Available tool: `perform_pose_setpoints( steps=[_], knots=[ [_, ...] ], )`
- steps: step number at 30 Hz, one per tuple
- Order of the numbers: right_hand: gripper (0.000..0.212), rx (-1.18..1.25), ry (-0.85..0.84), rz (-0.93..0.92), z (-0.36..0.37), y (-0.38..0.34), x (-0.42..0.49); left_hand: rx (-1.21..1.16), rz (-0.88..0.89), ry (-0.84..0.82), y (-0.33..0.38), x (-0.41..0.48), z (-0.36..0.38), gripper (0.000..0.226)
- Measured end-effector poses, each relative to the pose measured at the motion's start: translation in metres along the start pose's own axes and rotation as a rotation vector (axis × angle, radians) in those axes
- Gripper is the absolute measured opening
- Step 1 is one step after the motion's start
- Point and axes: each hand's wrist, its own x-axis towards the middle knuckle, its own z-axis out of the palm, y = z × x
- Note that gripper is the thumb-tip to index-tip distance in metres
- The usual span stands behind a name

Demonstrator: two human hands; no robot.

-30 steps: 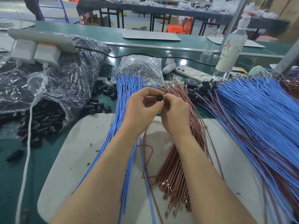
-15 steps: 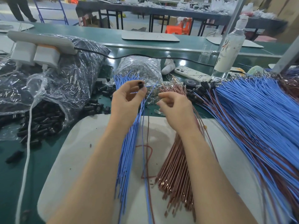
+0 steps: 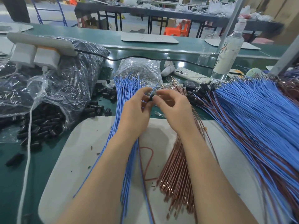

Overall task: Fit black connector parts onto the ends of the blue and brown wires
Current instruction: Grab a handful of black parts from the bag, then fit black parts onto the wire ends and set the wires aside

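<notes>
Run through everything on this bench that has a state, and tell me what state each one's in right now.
left hand, pinching the black connector
right hand, pinching a blue wire at the connector
connector bag, open, parts spilling out
bottle, upright, capped
phone, lying face down
power strip, two plugs in

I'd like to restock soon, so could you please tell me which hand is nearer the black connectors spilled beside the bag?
Left. The left hand is just right of the spilled black connectors; the right hand sits farther right, beyond the left hand.
</notes>
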Motion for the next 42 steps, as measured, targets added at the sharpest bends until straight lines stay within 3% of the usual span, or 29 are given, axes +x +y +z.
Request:
perform_pose_setpoints(
  steps=[4, 9, 12, 14, 17, 23, 30, 38, 42],
  knots=[
    [0.004, -0.123, 0.01, -0.03, 0.004, 0.002, -0.002, 0.058, -0.01, -0.087, 0.0, -0.003, 0.007, 0.05],
    [0.009, -0.061, 0.05, -0.04, 0.008, 0.0, -0.003, 0.187, -0.058, -0.107, -0.006, -0.003, 0.007, 0.01],
    [0.015, 0.044, 0.052, 0.082, 0.003, 0.001, 0.0, 0.114, -0.132, -0.045, -0.01, -0.001, 0.006, 0.018],
    [0.019, -0.176, 0.104, 0.137, -0.002, 0.007, 0.008, 0.079, -0.166, -0.025, -0.013, 0.001, 0.006, 0.019],
    [0.024, -0.461, 0.036, 0.195, 0.0, 0.012, 0.019, 0.029, -0.182, -0.005, -0.017, 0.003, 0.006, 0.022],
    [0.038, -0.599, -0.094, 0.139, 0.026, 0.014, 0.034, -0.01, -0.173, 0.087, -0.017, 0.003, 0.004, 0.022],
    [0.027, -0.697, -0.074, 0.131, 0.04, 0.022, 0.038, -0.018, -0.148, 0.108, -0.013, 0.002, 0.004, 0.017],
    [0.024, -0.571, -0.061, 0.097, 0.033, 0.019, 0.037, -0.063, -0.03, 0.122, -0.008, 0.0, 0.003, 0.013],
    [0.023, -0.174, 0.0, 0.125, 0.014, -0.001, 0.033, -0.117, -0.001, 0.106, -0.008, 0.0, 0.004, 0.012]
  ],
)
